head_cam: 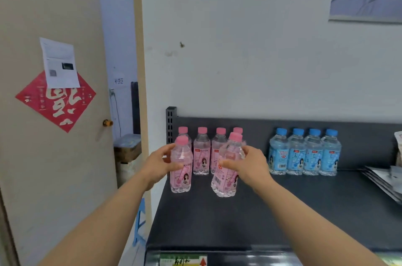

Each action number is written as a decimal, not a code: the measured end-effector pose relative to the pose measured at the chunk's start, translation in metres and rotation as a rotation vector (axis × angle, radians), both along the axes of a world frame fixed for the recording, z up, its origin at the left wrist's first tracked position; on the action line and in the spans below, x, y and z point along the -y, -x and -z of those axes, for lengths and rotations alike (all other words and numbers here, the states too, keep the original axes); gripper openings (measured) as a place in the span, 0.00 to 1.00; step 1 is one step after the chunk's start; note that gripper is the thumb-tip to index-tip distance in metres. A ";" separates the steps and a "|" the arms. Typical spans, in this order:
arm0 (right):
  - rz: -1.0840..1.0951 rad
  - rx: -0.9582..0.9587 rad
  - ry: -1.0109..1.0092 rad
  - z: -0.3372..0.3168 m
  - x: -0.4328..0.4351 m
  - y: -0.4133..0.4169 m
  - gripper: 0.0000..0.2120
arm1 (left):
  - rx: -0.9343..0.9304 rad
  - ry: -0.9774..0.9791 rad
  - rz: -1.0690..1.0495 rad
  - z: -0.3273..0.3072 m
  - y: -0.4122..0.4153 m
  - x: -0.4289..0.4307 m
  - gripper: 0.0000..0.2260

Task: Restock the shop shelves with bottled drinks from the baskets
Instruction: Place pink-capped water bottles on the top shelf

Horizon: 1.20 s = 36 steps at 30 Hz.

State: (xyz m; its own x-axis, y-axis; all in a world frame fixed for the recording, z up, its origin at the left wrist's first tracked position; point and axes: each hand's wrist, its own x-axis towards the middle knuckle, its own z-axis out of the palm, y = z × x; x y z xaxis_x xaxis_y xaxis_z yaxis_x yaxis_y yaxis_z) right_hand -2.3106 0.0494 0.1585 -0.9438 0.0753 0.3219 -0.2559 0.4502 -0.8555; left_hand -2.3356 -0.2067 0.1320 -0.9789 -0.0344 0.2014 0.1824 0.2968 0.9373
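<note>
From the head view, both arms reach forward over a dark shelf (261,217), each hand holding one pink-capped bottle. The left hand (159,162) grips the left pink bottle (180,178) round its upper body, thumb toward the camera and fingers wrapped behind. This bottle stands upright on the shelf close to the left edge, just in front of the back row. The right hand (250,164) clasps the right pink bottle (225,180) round its shoulder, with fingers curled over the clear upper part. This bottle is tilted, its cap leaning right of its base. The base is down at the shelf surface, but whether it rests there cannot be told. Behind them a row of pink bottles (201,152) stands against the back panel in the rear left corner. Four caps show, and the fourth bottle is mostly hidden by the tilted one. Well apart to the right, four blue bottles (304,154) stand side by side along the same back panel. Flat packets (382,180) lie at the right edge of the shelf. To the left is a beige door (32,178) bearing a red diamond decoration (58,111), a paper sheet (59,58) overlapping its top, and a brass knob (107,123).
</note>
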 end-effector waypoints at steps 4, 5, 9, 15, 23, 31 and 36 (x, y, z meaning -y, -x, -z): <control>0.020 0.012 -0.006 0.004 0.008 0.011 0.17 | -0.001 -0.021 0.027 0.010 0.018 0.006 0.30; 0.025 0.008 -0.003 0.005 0.010 0.014 0.17 | -0.006 -0.021 0.030 0.012 0.022 0.007 0.28; 0.051 -0.011 0.004 0.007 0.021 0.018 0.19 | -0.028 0.010 0.015 0.015 0.033 0.008 0.23; 0.070 -0.008 -0.044 0.016 0.043 0.029 0.22 | -0.077 0.088 -0.020 0.017 0.035 0.005 0.23; 0.142 -0.024 -0.085 0.032 0.071 0.052 0.35 | -0.063 0.056 -0.029 0.019 0.030 0.010 0.28; -0.028 0.095 -0.072 0.037 0.072 0.060 0.15 | -0.089 0.032 -0.168 0.037 0.013 0.017 0.18; 0.063 0.061 -0.129 0.043 0.072 0.060 0.15 | -0.055 0.051 -0.180 0.042 0.008 0.013 0.18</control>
State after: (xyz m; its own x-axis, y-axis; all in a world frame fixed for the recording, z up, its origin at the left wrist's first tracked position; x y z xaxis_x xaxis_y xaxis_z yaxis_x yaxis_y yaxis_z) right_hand -2.3710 -0.0229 0.1156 -0.9567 0.0964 0.2746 -0.1729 0.5705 -0.8029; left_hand -2.3439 -0.2192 0.0901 -0.9453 -0.1968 0.2602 0.1722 0.3764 0.9103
